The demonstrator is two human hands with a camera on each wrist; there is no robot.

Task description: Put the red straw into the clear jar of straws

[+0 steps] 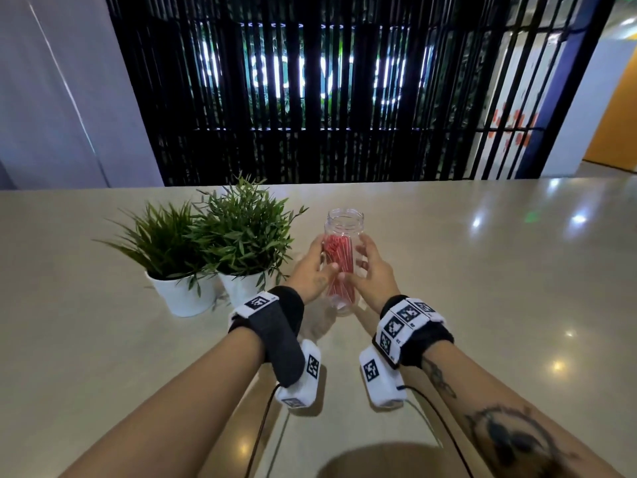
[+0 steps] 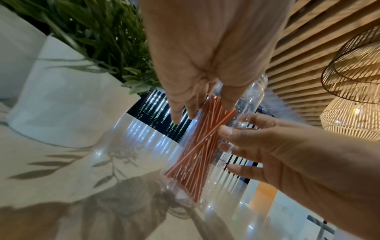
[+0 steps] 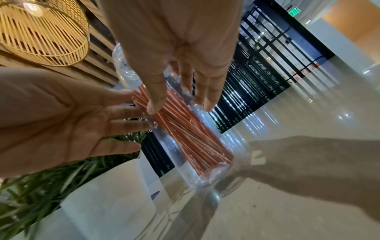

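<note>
I have both hands around the clear jar (image 1: pixel 343 257) standing on the counter (image 1: pixel 482 270), left hand (image 1: pixel 312 270) and right hand (image 1: pixel 370 267) with straight, spread fingers steadying its sides, each grip wide, the red straws (image 1: pixel 339 260) already bundled inside.

The head view looks forward and down from above the worktop (image 1: pixel 482 270), taking in both forearms and the slatted black screen (image 1: pixel 310 98) beyond. Each of the 2 wrist views sits close behind its own palm, low over the worktop, tilted and looking along the fingers. All 3 share the clear jar (image 1: pixel 344 219) of red straws (image 1: pixel 339 257) and the white plant pots (image 1: pixel 186 294).
</note>
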